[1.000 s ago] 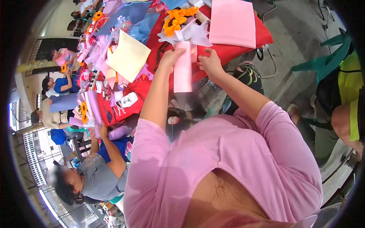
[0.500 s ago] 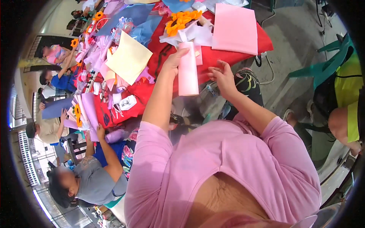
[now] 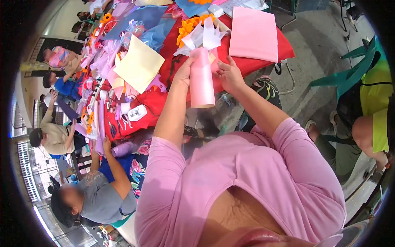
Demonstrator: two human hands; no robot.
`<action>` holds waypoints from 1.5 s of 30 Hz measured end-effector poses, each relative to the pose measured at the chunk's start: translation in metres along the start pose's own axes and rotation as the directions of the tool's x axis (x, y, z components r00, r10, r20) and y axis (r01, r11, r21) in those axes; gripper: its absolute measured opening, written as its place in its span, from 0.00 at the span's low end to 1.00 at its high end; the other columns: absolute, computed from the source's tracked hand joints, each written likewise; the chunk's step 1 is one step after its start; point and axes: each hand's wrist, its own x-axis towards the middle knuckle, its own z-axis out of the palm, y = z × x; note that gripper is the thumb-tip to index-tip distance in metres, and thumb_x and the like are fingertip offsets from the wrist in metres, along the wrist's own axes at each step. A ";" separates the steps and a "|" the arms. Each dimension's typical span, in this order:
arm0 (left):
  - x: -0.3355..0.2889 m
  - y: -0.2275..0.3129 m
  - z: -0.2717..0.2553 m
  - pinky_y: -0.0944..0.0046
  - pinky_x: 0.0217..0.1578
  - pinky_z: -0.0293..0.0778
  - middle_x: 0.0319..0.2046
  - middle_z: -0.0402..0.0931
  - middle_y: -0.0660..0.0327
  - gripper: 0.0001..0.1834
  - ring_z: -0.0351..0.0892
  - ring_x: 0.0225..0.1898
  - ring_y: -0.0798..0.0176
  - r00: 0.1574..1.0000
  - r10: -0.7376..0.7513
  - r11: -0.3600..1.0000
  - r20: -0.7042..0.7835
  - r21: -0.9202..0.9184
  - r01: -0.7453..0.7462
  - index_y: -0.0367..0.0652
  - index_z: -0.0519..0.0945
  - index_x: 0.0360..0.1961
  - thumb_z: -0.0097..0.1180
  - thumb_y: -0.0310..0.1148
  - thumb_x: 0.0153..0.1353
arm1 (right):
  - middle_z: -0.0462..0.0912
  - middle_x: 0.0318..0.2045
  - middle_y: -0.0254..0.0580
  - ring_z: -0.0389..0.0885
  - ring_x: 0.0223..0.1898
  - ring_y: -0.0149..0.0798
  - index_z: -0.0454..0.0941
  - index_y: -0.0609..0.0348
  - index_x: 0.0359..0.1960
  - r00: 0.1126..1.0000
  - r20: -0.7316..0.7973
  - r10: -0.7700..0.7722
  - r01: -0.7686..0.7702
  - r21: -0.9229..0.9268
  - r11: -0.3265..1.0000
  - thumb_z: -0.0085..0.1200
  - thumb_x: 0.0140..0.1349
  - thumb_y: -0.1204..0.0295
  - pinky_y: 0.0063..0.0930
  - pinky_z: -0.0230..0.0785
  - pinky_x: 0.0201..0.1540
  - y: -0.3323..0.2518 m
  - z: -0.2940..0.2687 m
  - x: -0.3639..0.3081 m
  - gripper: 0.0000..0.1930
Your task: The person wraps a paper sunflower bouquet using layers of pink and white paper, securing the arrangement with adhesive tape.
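My left hand (image 3: 185, 74) is closed around the left side of a pink paper tube (image 3: 202, 84), which hangs over the table's near edge. Out of the tube's far end rises a bouquet with white translucent wrapping (image 3: 201, 38) and orange fuzzy flowers (image 3: 187, 29). Whatever is inside the tube is hidden. To its right, my right hand (image 3: 230, 76) has its fingers apart and slightly bent, close to a small pale flap (image 3: 213, 59) beside the tube; contact with the flap is unclear.
A red cloth (image 3: 247, 68) covers the table, with a pink sheet (image 3: 254, 35) and a cream sheet (image 3: 139, 64) on it. A white tape dispenser (image 3: 137, 113) lies left. Several people work along the left side. A green chair (image 3: 349, 74) stands right, beside a person in yellow-green.
My right hand has moved left to the tube's side. The tube has shifted slightly toward me, and the white wrapping stands up more. At left, co-workers have moved their papers.
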 end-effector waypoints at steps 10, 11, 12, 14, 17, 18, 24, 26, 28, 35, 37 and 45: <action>0.008 -0.010 0.005 0.59 0.30 0.79 0.35 0.76 0.57 0.22 0.78 0.33 0.61 0.999 0.027 0.995 -0.022 0.098 -0.024 0.41 0.70 0.46 0.57 0.38 0.52 | 0.64 0.53 0.50 0.73 0.40 0.33 0.31 0.49 0.66 1.000 -0.026 0.005 -0.006 -0.019 1.000 0.46 0.51 0.83 0.28 0.65 0.41 -0.005 0.008 0.005 0.44; 0.007 -0.011 0.005 0.59 0.30 0.79 0.35 0.76 0.57 0.22 0.78 0.33 0.61 0.999 0.025 0.995 -0.021 0.100 -0.022 0.41 0.70 0.46 0.57 0.38 0.52 | 0.64 0.53 0.50 0.73 0.40 0.33 0.31 0.49 0.66 1.000 -0.028 0.004 -0.005 -0.017 1.000 0.46 0.51 0.83 0.28 0.65 0.41 -0.006 0.006 0.007 0.44; 0.006 -0.011 0.007 0.57 0.30 0.79 0.35 0.76 0.57 0.22 0.78 0.32 0.60 0.999 0.026 0.996 -0.022 0.086 -0.024 0.41 0.70 0.46 0.58 0.38 0.52 | 0.65 0.52 0.50 0.73 0.41 0.34 0.31 0.48 0.66 0.999 -0.026 0.026 -0.027 -0.054 0.998 0.45 0.50 0.84 0.28 0.66 0.42 -0.007 0.003 0.011 0.45; 0.007 -0.010 0.013 0.56 0.31 0.79 0.35 0.76 0.56 0.22 0.78 0.32 0.59 0.999 0.027 0.997 -0.020 0.076 -0.025 0.41 0.71 0.46 0.59 0.39 0.51 | 0.65 0.51 0.49 0.73 0.41 0.35 0.31 0.48 0.66 0.999 -0.023 0.043 -0.045 -0.086 0.995 0.44 0.50 0.85 0.29 0.66 0.43 -0.006 0.000 0.016 0.45; 0.009 -0.014 0.012 0.56 0.30 0.79 0.35 0.76 0.57 0.21 0.78 0.32 0.60 1.000 0.026 0.999 -0.007 0.041 -0.026 0.41 0.71 0.46 0.58 0.39 0.52 | 0.67 0.49 0.49 0.73 0.40 0.35 0.31 0.48 0.66 1.000 -0.023 -0.001 0.002 0.078 0.997 0.44 0.49 0.85 0.29 0.67 0.41 -0.001 0.003 0.016 0.45; 0.007 -0.015 0.015 0.57 0.31 0.78 0.34 0.76 0.58 0.21 0.78 0.32 0.61 1.000 0.024 0.998 -0.012 0.062 -0.023 0.41 0.71 0.45 0.57 0.39 0.53 | 0.67 0.50 0.50 0.72 0.40 0.35 0.30 0.48 0.66 1.000 0.021 -0.023 0.022 0.049 0.999 0.43 0.49 0.85 0.27 0.67 0.41 -0.002 0.004 0.014 0.45; 0.015 -0.018 -0.001 0.62 0.32 0.76 0.33 0.75 0.60 0.22 0.77 0.32 0.63 0.993 0.062 0.991 -0.100 0.121 -0.050 0.41 0.72 0.44 0.59 0.42 0.52 | 0.60 0.59 0.51 0.71 0.42 0.33 0.28 0.52 0.65 0.988 0.089 -0.126 0.142 -0.212 0.967 0.40 0.51 0.82 0.22 0.66 0.42 0.003 0.018 -0.003 0.43; 0.015 -0.018 0.003 0.63 0.33 0.76 0.33 0.75 0.61 0.23 0.77 0.32 0.64 0.989 0.081 0.987 -0.127 0.146 -0.063 0.41 0.72 0.44 0.60 0.43 0.51 | 0.58 0.61 0.51 0.71 0.43 0.30 0.29 0.54 0.65 0.985 0.094 -0.147 0.168 -0.277 0.946 0.40 0.51 0.81 0.19 0.65 0.42 0.004 0.017 -0.003 0.42; 0.014 -0.019 0.007 0.61 0.41 0.74 0.39 0.75 0.58 0.21 0.76 0.39 0.62 0.990 0.041 0.988 -0.136 0.156 -0.020 0.40 0.71 0.46 0.56 0.41 0.55 | 0.59 0.61 0.51 0.71 0.41 0.29 0.30 0.55 0.65 0.981 0.091 -0.171 0.190 -0.291 0.938 0.40 0.52 0.80 0.19 0.65 0.41 0.007 0.013 0.003 0.41; 0.002 -0.023 0.011 0.64 0.43 0.71 0.42 0.73 0.59 0.23 0.74 0.41 0.64 0.965 0.223 0.921 -0.137 0.353 -0.163 0.35 0.69 0.48 0.55 0.39 0.57 | 0.68 0.55 0.49 0.76 0.41 0.36 0.35 0.59 0.65 0.965 0.083 -0.249 0.261 -0.388 0.884 0.40 0.56 0.74 0.25 0.67 0.43 0.006 0.007 0.010 0.37; 0.000 -0.024 0.020 0.64 0.44 0.70 0.43 0.73 0.59 0.22 0.73 0.42 0.65 0.961 0.237 0.918 -0.143 0.358 -0.173 0.35 0.68 0.49 0.53 0.38 0.59 | 0.70 0.53 0.51 0.76 0.44 0.41 0.36 0.60 0.64 0.922 0.153 -0.355 0.377 -0.563 0.735 0.40 0.57 0.73 0.28 0.66 0.45 0.007 0.005 0.010 0.36; -0.014 -0.015 0.012 0.64 0.47 0.68 0.46 0.71 0.61 0.23 0.71 0.45 0.66 0.979 0.203 0.939 0.013 0.280 -0.198 0.36 0.67 0.52 0.51 0.39 0.59 | 0.74 0.46 0.56 0.74 0.46 0.54 0.43 0.62 0.62 0.797 0.360 -0.486 0.534 -0.795 0.287 0.41 0.59 0.69 0.38 0.65 0.48 0.000 0.012 0.000 0.31</action>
